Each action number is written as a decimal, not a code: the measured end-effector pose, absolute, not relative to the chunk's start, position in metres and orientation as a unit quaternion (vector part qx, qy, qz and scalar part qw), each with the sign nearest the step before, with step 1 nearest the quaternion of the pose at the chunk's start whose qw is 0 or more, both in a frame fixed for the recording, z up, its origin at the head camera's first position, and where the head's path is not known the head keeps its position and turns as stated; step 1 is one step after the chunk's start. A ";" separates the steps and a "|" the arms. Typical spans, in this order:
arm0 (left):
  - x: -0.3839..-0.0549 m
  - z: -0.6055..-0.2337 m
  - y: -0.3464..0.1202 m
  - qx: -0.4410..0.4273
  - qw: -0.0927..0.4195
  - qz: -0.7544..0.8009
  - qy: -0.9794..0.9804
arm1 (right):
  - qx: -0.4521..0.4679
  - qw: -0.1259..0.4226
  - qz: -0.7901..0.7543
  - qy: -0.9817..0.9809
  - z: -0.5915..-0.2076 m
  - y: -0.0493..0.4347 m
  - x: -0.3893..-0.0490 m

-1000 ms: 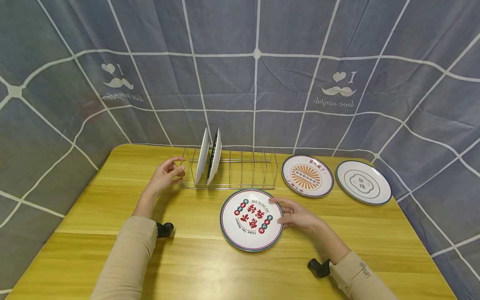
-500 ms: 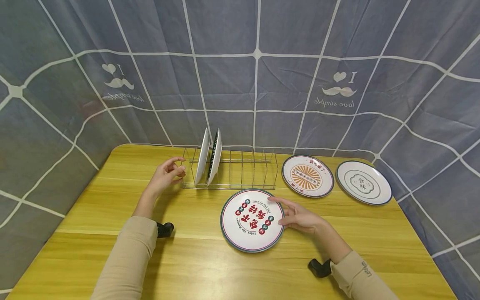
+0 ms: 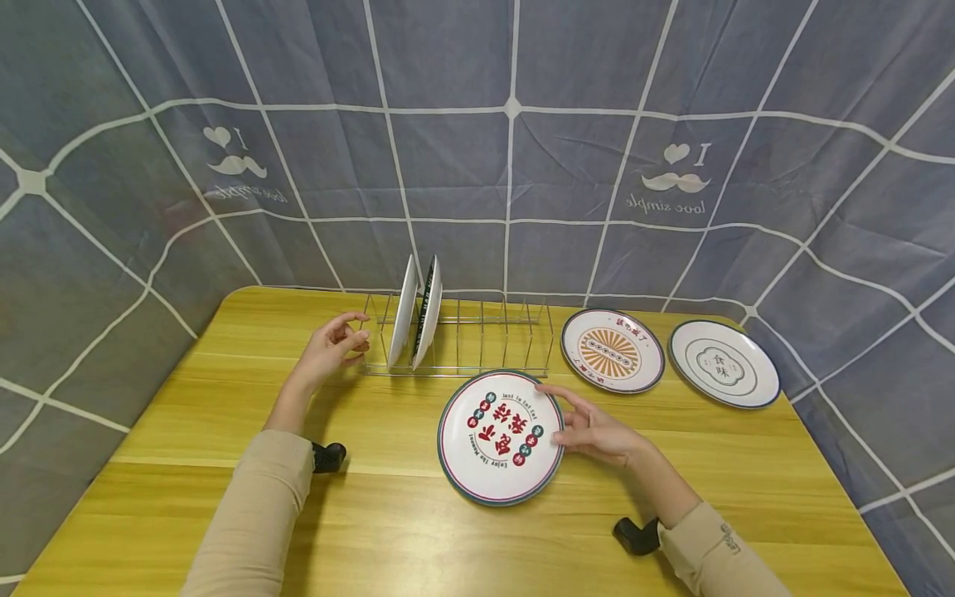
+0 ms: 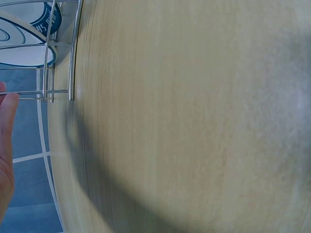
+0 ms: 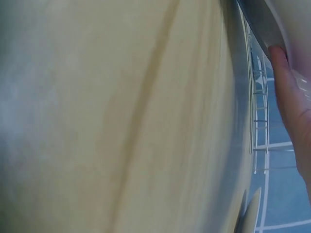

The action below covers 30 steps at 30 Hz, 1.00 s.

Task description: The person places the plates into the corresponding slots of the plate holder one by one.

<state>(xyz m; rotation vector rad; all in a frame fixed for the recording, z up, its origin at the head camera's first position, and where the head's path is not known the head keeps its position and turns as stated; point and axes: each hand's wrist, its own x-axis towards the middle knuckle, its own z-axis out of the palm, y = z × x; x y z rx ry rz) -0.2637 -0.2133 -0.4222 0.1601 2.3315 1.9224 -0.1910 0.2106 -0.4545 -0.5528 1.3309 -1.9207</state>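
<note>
My left hand [image 3: 334, 344] holds the left end of a wire dish rack [image 3: 481, 365], thumb and fingers at its end wires. In the left wrist view, the thumb [image 4: 7, 121] lies against the rack's wire. Two plates stand upright side by side in the rack's left part: a white plate [image 3: 403, 315] and a dark-patterned plate [image 3: 427, 319]. My right hand [image 3: 597, 427] grips the right rim of a white plate with red characters [image 3: 500, 481], in front of the rack. In the right wrist view, this plate [image 5: 265, 22] is raised off the table, with the thumb at its rim.
Right of the rack lie a plate with an orange sunburst [image 3: 612, 352] and a white plate with a grey emblem [image 3: 724, 365]. All stands on a yellow wooden table [image 3: 418, 547]. A grey checked curtain [image 3: 462, 166] hangs behind and at both sides.
The red-character plate has come up slightly and turned a little in my right hand. My left hand and the rack have stayed put.
</note>
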 end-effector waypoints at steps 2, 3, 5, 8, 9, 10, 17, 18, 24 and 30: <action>-0.264 -0.422 -0.213 0.052 0.058 0.633 0.770 | -0.216 0.355 -0.750 0.514 -0.453 0.210 -0.190; -0.263 -0.422 -0.213 0.053 0.057 0.633 0.770 | -0.216 0.351 -0.753 0.513 -0.453 0.209 -0.190; -0.263 -0.421 -0.213 0.054 0.056 0.633 0.770 | -0.212 0.344 -0.759 0.511 -0.451 0.208 -0.189; -0.263 -0.421 -0.213 0.054 0.056 0.632 0.771 | -0.202 0.336 -0.770 0.503 -0.448 0.206 -0.187; -0.263 -0.421 -0.213 0.054 0.056 0.632 0.771 | -0.199 0.333 -0.774 0.501 -0.447 0.205 -0.186; -0.263 -0.421 -0.213 0.053 0.056 0.632 0.771 | -0.196 0.330 -0.777 0.498 -0.447 0.205 -0.185; -0.263 -0.422 -0.213 0.050 0.058 0.634 0.769 | -0.207 0.306 -0.787 0.494 -0.442 0.203 -0.183; -0.263 -0.422 -0.213 0.050 0.058 0.635 0.769 | -0.214 0.301 -0.787 0.495 -0.440 0.203 -0.183; -0.263 -0.421 -0.213 0.054 0.056 0.636 0.768 | -0.248 0.246 -0.789 0.505 -0.424 0.207 -0.188; -0.263 -0.420 -0.213 0.052 0.055 0.634 0.770 | -0.253 0.190 -0.803 0.504 -0.403 0.208 -0.196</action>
